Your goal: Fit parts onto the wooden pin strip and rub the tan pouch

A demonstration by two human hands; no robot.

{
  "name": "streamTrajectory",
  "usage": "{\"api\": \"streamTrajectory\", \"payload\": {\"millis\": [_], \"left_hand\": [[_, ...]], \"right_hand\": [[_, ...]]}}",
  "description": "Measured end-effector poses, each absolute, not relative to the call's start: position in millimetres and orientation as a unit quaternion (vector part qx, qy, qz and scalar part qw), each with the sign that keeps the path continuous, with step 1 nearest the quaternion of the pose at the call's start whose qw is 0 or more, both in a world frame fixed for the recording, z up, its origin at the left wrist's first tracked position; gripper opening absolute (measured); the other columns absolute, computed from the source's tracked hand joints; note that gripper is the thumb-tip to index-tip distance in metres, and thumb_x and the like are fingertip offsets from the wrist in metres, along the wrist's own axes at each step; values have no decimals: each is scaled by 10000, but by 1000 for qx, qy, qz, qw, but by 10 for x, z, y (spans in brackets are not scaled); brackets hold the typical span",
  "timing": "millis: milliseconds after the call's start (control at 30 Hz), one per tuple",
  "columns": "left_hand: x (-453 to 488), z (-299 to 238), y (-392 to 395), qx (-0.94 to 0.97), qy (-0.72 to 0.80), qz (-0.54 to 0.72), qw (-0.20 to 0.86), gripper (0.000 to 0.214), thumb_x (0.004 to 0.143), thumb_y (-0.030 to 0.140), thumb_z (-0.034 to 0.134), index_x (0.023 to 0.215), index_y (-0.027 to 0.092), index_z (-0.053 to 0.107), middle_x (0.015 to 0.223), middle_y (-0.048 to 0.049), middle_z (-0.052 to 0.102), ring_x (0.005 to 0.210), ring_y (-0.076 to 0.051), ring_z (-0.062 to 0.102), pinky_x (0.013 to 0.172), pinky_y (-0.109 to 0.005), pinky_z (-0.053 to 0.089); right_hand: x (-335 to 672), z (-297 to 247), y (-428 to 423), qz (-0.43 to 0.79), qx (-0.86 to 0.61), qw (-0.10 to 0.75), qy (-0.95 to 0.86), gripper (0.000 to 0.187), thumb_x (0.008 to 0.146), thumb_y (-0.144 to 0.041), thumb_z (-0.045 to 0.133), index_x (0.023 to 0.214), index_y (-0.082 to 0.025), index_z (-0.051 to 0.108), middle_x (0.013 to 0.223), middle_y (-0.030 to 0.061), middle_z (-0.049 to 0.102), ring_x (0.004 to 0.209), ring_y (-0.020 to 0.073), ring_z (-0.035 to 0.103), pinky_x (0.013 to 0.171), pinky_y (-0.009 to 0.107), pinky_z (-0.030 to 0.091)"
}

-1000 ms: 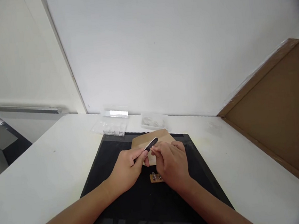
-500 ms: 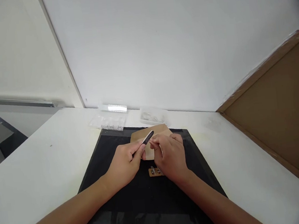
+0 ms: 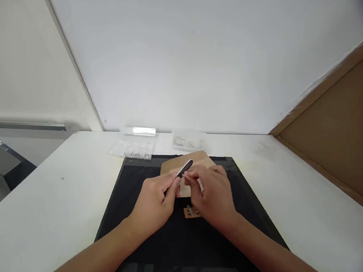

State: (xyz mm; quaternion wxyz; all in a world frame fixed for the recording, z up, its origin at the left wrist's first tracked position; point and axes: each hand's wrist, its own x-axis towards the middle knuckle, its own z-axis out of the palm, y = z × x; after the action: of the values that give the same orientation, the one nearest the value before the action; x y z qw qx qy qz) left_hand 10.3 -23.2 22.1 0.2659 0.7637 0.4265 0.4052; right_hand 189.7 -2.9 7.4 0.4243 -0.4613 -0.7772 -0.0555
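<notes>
Barely anything has moved since half a second ago: scene sits slightly right and lower in my head view, and the black nail file (image 3: pixel 186 167) slants a touch flatter. Hand poses otherwise match.

I see the left hand (image 3: pixel 153 200) clamped on the file, thumb on top, dark face showing, pale edge up, tip pointing up and right. Right hand (image 3: pixel 213 192) is just beside it, thumb and index fingertips brought together near the file; I can't tell if they pinch something small or touch the file.

File is above the brown paper sheet (image 3: pixel 200 157), which lies on the black mat (image 3: pixel 178 246). Nearer me on the mat: small wooden block (image 3: pixel 191 216) with two shiny studs and a clear sliver, right end hidden by the right hand.

Mat is on the white table (image 3: pixel 54 206). Behind it, against the wall (image 3: pixel 175 68): clear compartment case (image 3: pixel 131 146), lid up, and to its right a translucent tray (image 3: pixel 184 148), contents too blurred to name. Brown panel (image 3: pixel 336 131) stands at far right.
</notes>
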Motion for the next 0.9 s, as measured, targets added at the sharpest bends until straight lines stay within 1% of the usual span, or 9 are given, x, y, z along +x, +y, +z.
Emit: {"api": "streamTrajectory", "payload": {"millis": [100,200,300,433,533,667,767,900], "left_hand": [[112,222,-234,765,429,408,255,369,1066,246,459,711,178,532,625,41,535,573,-90,498,617,-231,375],[112,214,-232,768,425,408,250,364,1072,241,449,723,179,527,648,37,547,582,-89,504,616,-230,377],[108,202,-236,775,421,413,227,346,1070,232,452,735,181,519,668,32,556,591,-92,504,624,-237,378],[110,198,-254,783,415,414,207,334,1067,208,445,748,181,539,680,23,560,600,-99,507,623,-243,378],[118,194,-263,784,414,416,201,313,1062,196,452,766,180,553,685,21,565,599,-100,507,623,-242,381],[122,179,-259,785,403,431,188,301,1058,176,462,773,177,557,691,27,571,597,-93,514,626,-231,389],[125,176,-261,785,409,431,176,297,1054,175,473,766,175,544,684,30,560,595,-92,511,617,-231,385],[137,189,-287,790,409,427,162,300,1053,160,474,762,174,544,678,29,573,597,-93,528,608,-231,383]], "right_hand": [[1893,92,-26,-71,-475,446,-756,156,1011,-189,562,860,-228,556,751,-45,738,642,140,659,809,355,355],[1884,106,-26,-55,-453,431,-778,187,1012,-175,534,833,-227,541,729,-42,731,627,140,652,774,351,350],[1876,109,-36,-92,-467,444,-759,157,1001,-164,556,857,-228,550,726,-52,729,618,135,653,787,359,343],[1875,113,-48,-92,-459,437,-768,169,991,-139,558,846,-224,537,721,-60,721,614,129,658,778,361,342],[1875,115,-43,-124,-476,452,-745,158,989,-153,578,852,-223,544,736,-54,735,609,130,661,794,370,344],[1856,115,-46,-100,-470,431,-764,171,991,-155,569,837,-223,536,716,-51,729,606,132,659,790,374,343],[1840,133,-67,-117,-485,446,-743,140,984,-157,581,866,-224,548,728,-44,734,621,143,661,787,376,336],[1842,180,-94,-43,-498,413,-761,197,988,-149,547,809,-226,519,688,-49,701,579,138,624,763,366,335]]}}
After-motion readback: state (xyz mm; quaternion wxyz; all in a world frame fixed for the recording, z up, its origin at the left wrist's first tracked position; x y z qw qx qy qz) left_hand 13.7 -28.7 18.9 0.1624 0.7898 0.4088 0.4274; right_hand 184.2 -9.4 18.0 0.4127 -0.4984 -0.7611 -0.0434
